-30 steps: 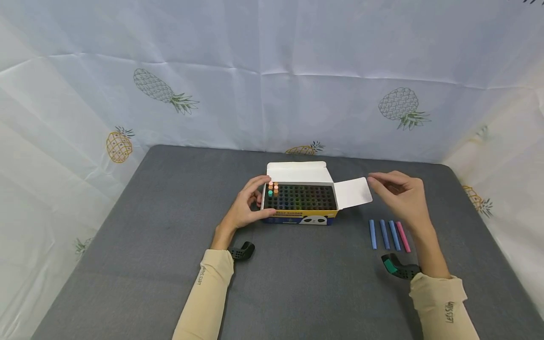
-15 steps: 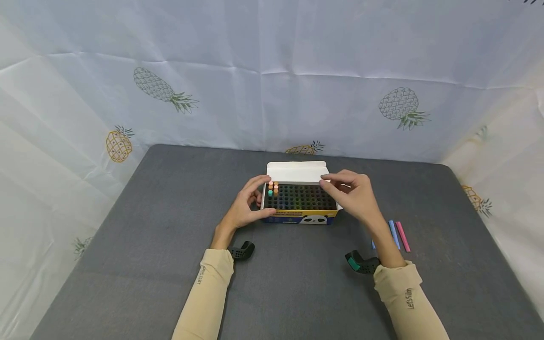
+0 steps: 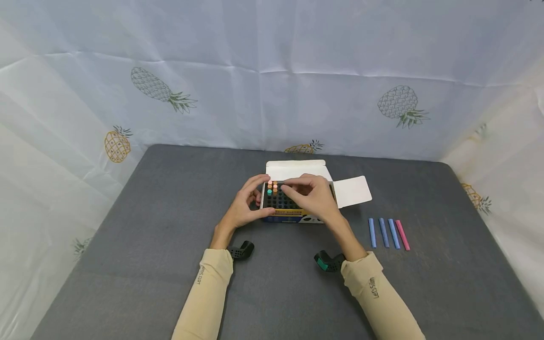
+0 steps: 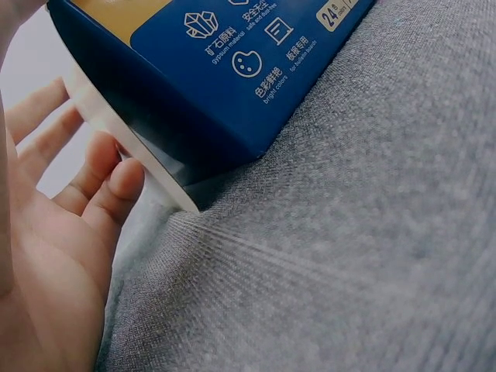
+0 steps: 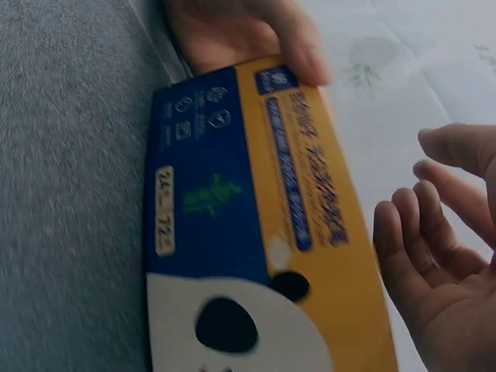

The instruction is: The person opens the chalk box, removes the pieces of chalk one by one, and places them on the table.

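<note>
left hand (image 3: 244, 208): fingers curled, steadied chalk box (image 3: 297, 196) at 9 o'clock
right hand (image 3: 312, 196): fingers loosely bent, empty, over orange sticks (image 3: 273, 187)
tip: pinch one stick, lift straight

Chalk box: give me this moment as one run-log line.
left hand: grips chalk box at its left end | right hand: over the slots, fingertips by the orange chalks, holding nothing seen | loose chalks: on table

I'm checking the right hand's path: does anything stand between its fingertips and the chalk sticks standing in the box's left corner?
Nothing visible does. The right hand hovers over the open chalk box, fingertips right beside the orange and green sticks. The left hand grips the box's left end, beside them.
</note>
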The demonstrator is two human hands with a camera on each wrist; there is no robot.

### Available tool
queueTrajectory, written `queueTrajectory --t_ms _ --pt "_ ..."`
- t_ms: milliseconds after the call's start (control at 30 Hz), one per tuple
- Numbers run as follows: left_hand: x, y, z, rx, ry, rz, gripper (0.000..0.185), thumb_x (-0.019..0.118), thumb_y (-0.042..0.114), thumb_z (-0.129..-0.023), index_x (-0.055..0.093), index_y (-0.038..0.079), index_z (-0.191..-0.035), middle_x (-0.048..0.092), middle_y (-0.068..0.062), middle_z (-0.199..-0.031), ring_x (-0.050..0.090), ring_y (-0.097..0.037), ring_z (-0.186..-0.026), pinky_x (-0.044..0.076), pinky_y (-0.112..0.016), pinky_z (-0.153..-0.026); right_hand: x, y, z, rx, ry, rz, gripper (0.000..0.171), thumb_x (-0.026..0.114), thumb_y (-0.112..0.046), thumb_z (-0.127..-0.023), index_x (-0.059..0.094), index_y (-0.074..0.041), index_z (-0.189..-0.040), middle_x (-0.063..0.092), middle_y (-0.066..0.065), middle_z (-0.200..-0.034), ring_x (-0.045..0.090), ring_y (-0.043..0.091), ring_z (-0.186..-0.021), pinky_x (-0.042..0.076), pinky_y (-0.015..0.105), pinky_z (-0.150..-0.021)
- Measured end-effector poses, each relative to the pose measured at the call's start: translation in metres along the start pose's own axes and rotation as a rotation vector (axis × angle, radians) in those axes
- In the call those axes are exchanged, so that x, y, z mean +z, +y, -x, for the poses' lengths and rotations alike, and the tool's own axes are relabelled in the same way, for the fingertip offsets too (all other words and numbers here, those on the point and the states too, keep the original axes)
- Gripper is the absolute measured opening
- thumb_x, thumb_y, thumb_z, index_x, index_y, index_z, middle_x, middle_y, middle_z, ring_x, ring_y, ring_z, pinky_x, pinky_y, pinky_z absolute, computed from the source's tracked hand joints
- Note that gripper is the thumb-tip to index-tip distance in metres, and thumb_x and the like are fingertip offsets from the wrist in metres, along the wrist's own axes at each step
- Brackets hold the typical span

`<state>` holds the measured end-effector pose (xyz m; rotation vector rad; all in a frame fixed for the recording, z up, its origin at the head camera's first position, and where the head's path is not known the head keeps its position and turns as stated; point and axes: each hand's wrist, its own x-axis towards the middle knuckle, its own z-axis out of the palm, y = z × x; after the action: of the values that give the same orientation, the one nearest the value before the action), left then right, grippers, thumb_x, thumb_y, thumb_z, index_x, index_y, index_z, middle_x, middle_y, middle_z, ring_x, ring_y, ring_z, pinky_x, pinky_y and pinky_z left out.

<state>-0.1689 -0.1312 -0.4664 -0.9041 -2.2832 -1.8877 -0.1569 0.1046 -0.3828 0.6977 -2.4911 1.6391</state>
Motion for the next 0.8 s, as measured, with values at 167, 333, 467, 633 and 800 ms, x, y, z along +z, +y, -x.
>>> queueTrajectory --t_ms 167,333,467,633,800 --pt "-0.001 0.000 0.000 0.006 0.003 0.013 0.081 0.082 0.031 -0.088 0.043 0.005 -0.154 0.034 -0.017 -0.161 0.044 -0.026 -0.076 0.042 -0.031 -0.072 0.014 0.001 -0.007 0.012 -0.005 0.046 0.019 0.075 -0.013 -0.093 0.080 -0.002 -0.108 0.071 0.015 -0.082 0.063 0.009 -0.067 0.051 0.025 -0.065" --pt "0.000 -0.001 -0.001 0.029 -0.005 0.014 0.078 0.082 0.013 -0.087 0.043 0.001 -0.153 0.034 -0.019 -0.160 0.044 -0.031 -0.075 0.042 -0.035 -0.071 0.020 0.004 -0.008 0.013 -0.002 0.093 0.017 0.076 -0.013 -0.093 0.081 -0.002 -0.105 0.071 0.013 -0.077 0.061 0.008 -0.062 0.049 0.023 -0.061" --pt "0.000 0.000 -0.001 0.035 -0.004 0.007 0.078 0.081 0.008 -0.086 0.043 -0.001 -0.153 0.034 -0.020 -0.160 0.044 -0.032 -0.075 0.041 -0.037 -0.070 0.023 0.007 -0.008 -0.001 0.007 0.115 0.015 0.077 -0.012 -0.091 0.082 -0.002 -0.101 0.071 0.013 -0.077 0.062 0.009 -0.062 0.051 0.022 -0.061" --pt "0.000 0.001 0.000 0.018 -0.002 0.002 0.078 0.082 0.018 -0.087 0.044 0.002 -0.153 0.034 -0.019 -0.160 0.044 -0.027 -0.075 0.042 -0.031 -0.071 0.027 0.010 -0.008 -0.011 0.006 0.137 0.014 0.077 -0.010 -0.090 0.082 -0.001 -0.099 0.072 0.013 -0.077 0.065 0.013 -0.062 0.052 0.021 -0.061" --pt "0.001 0.001 0.000 0.009 0.001 -0.005 0.078 0.082 0.018 -0.087 0.044 0.003 -0.154 0.035 -0.017 -0.160 0.044 -0.026 -0.075 0.042 -0.030 -0.071 0.029 0.009 -0.007 0.015 0.022 0.160 0.014 0.080 -0.012 -0.089 0.082 -0.001 -0.098 0.071 0.013 -0.076 0.066 0.017 -0.063 0.052 0.021 -0.060"
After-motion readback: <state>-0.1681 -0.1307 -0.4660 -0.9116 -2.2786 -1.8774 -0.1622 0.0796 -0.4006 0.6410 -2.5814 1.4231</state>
